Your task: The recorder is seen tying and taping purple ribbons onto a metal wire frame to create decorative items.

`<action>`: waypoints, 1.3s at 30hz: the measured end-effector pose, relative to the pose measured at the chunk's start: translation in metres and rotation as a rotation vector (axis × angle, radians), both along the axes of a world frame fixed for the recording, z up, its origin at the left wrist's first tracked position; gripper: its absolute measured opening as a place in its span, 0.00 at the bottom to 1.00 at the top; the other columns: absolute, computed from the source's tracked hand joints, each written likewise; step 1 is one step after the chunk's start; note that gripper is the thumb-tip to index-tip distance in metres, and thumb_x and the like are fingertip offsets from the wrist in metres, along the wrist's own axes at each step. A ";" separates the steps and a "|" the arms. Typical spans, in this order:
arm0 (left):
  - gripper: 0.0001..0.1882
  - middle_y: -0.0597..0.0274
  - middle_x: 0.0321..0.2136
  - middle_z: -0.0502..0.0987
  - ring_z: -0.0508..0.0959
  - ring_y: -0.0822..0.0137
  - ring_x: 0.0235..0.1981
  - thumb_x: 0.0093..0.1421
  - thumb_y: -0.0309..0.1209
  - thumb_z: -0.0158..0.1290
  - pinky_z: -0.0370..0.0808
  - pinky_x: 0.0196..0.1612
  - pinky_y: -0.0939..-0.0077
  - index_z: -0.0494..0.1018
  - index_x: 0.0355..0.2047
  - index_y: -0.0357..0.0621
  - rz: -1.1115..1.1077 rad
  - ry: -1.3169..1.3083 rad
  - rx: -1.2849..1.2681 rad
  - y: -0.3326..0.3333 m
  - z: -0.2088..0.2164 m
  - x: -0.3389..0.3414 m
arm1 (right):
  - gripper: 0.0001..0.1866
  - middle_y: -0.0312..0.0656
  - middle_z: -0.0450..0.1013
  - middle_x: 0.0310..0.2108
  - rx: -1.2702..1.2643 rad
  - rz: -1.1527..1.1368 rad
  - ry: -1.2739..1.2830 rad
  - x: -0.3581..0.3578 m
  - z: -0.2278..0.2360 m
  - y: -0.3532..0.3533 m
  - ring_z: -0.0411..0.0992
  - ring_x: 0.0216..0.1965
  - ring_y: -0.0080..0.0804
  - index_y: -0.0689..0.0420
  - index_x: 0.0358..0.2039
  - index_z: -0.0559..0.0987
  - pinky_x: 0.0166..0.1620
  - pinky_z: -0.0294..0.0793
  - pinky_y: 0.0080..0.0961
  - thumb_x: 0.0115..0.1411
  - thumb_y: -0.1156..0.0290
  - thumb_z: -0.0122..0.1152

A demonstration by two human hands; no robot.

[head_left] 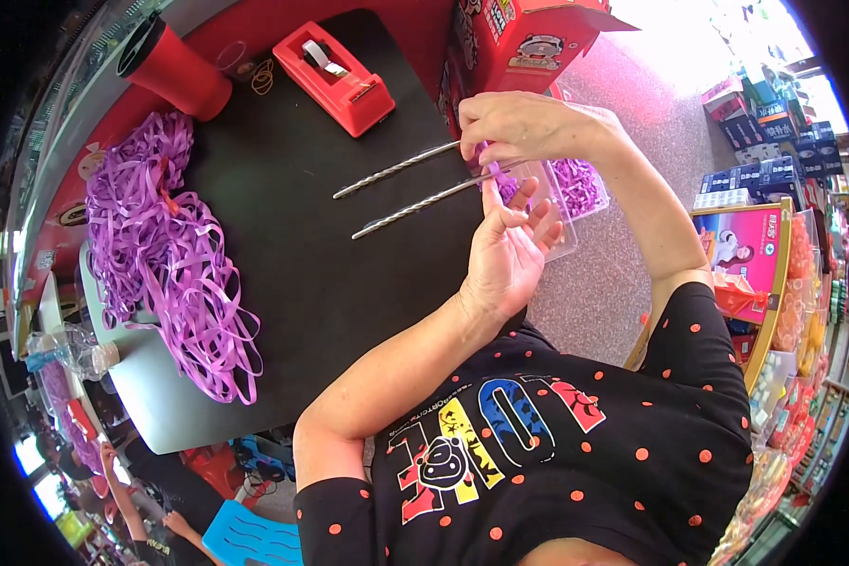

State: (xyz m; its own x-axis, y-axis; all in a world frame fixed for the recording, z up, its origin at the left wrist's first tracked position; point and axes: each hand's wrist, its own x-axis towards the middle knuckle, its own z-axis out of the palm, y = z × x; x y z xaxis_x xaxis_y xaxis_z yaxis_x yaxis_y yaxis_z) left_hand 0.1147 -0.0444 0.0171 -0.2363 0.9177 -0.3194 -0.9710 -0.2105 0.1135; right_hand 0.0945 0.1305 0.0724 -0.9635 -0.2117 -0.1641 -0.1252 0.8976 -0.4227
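Observation:
Two thin metal rods with spiral-grooved ends, like long drill bits, lie side by side over the black table: an upper rod [393,171] and a lower rod [415,209]. Their right ends run in under my hands. My right hand [528,127] is bent over those ends, fingers closed on a purple ribbon [493,170] beside the rods. Below it, my left hand [509,250] is turned palm up with fingers apart, its index fingertip touching the ribbon and lower rod. How the ribbon goes around the rods is partly hidden by my fingers.
A heap of purple ribbon [165,255] covers the table's left side, partly over a silver laptop lid [151,401]. At the back are a red tape dispenser [335,80], a red cup [174,71] and a red carton [528,42]. A clear plastic box [566,241] holds purple ribbon pieces.

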 end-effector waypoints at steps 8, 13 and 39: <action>0.45 0.64 0.51 0.62 0.63 0.62 0.51 0.46 0.29 0.51 0.59 0.57 0.58 0.46 0.64 0.68 -0.006 0.018 0.004 -0.001 -0.001 0.000 | 0.10 0.42 0.68 0.33 -0.123 0.058 -0.058 -0.004 -0.001 0.010 0.69 0.39 0.37 0.60 0.33 0.76 0.43 0.69 0.32 0.57 0.67 0.54; 0.43 0.64 0.51 0.62 0.63 0.63 0.51 0.46 0.29 0.51 0.59 0.57 0.58 0.48 0.63 0.67 -0.005 0.007 0.001 -0.001 0.000 0.000 | 0.11 0.44 0.72 0.33 -0.194 -0.137 0.027 0.004 0.015 0.014 0.72 0.38 0.36 0.60 0.36 0.77 0.43 0.70 0.30 0.59 0.65 0.54; 0.35 0.63 0.52 0.63 0.61 0.62 0.53 0.46 0.28 0.52 0.60 0.57 0.58 0.55 0.56 0.63 0.004 -0.034 0.014 -0.001 -0.003 0.001 | 0.21 0.41 0.74 0.44 -1.871 -0.686 -0.218 0.046 -0.140 0.000 0.74 0.43 0.29 0.60 0.51 0.72 0.46 0.75 0.26 0.60 0.66 0.60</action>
State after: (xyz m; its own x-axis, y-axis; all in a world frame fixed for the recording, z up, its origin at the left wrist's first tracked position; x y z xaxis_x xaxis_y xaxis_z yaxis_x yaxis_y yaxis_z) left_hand 0.1152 -0.0450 0.0139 -0.2288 0.9212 -0.3146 -0.9735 -0.2153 0.0774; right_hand 0.1400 0.1305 -0.0674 -0.9416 0.0977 -0.3222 0.1559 -0.7219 -0.6742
